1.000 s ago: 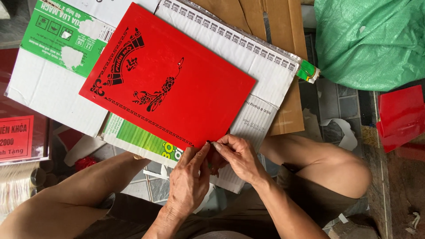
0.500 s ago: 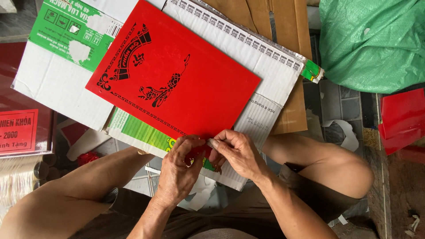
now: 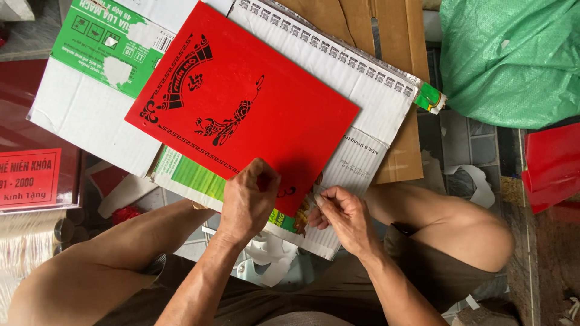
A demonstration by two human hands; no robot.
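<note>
A large red sheet [image 3: 254, 102] with black ornamental cut-out patterns lies tilted on flattened white and green cardboard boxes [image 3: 90, 108]. My left hand [image 3: 249, 199] presses flat on the sheet's near corner, fingers spread over it. My right hand [image 3: 341, 217] is just right of that corner, fingertips pinched together at the sheet's edge on something too small to make out.
A green woven sack [image 3: 513, 60] sits at the top right, red sheets [image 3: 553, 166] at the right edge. A framed red plaque [image 3: 30, 178] lies at the left. Brown cardboard [image 3: 399, 151] lies under the boxes. My bent knees flank the work area, with white paper scraps [image 3: 266, 259] below.
My left hand moved from pinching the corner beside the right hand to pressing flat on the red sheet. The right hand shifted slightly right along the edge.
</note>
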